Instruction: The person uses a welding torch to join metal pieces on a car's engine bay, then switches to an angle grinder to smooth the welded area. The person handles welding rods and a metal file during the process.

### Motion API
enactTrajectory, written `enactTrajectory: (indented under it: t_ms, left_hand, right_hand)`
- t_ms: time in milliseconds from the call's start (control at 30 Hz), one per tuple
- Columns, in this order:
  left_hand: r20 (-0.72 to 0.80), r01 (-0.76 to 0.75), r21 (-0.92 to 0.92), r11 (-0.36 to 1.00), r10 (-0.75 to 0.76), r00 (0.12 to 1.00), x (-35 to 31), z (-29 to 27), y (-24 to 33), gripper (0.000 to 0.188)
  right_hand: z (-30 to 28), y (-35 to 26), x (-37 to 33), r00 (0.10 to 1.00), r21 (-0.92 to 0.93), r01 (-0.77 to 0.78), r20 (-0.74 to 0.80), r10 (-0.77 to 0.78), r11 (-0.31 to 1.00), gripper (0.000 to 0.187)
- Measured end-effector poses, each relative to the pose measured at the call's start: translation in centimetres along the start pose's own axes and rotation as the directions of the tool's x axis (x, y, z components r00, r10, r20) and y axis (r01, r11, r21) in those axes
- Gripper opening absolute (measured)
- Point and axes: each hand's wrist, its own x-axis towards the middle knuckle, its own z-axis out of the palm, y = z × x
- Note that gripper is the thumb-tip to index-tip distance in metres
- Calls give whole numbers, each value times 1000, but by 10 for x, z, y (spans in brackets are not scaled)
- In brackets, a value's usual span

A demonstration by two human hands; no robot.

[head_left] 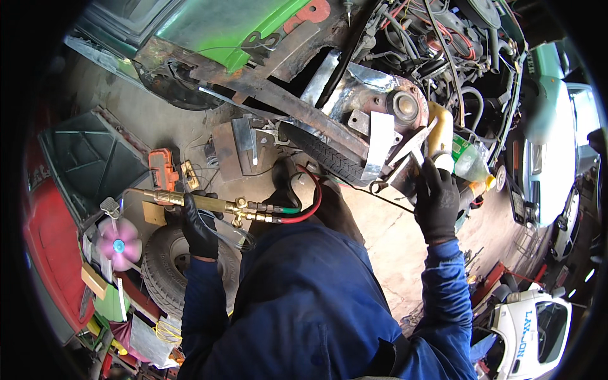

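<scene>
My left hand [199, 228], in a black glove, is closed round the brass body of a gas torch [218, 204]. Its bent copper tip points left, and I cannot tell whether it is lit. A green hose and a red hose [311, 209] run from its valve end. Thin looped wire [237, 239] hangs by the same hand. My right hand [437, 202], also gloved, grips what looks like a hammer [411, 147] with a pale metal head. The hammer is beside a bright metal strip [380, 142] on the vehicle's front frame. Below the strip shows a ring spanner end [378, 187].
A round strut mount [403, 107] and a tyre [323, 155] belong to the vehicle ahead. A plastic bottle [468, 161] stands right of my right hand. At left are a pink-bladed fan [119, 246], a loose wheel [166, 266] and an orange case [163, 168]. Hoses cross near my legs.
</scene>
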Motion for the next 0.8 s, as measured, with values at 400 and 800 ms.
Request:
enactTrajectory:
  t_ms: [400, 800]
  left_hand:
    - [38, -226, 106, 968, 223, 974, -45, -14, 14, 43]
    - [225, -573, 241, 784, 529, 818, -162, 89, 81, 40]
  right_hand:
    - [-7, -25, -18, 990, 50, -70, -122, 75, 996, 59]
    - [-54, -110, -79, 921, 847, 258, -71, -382, 465, 90]
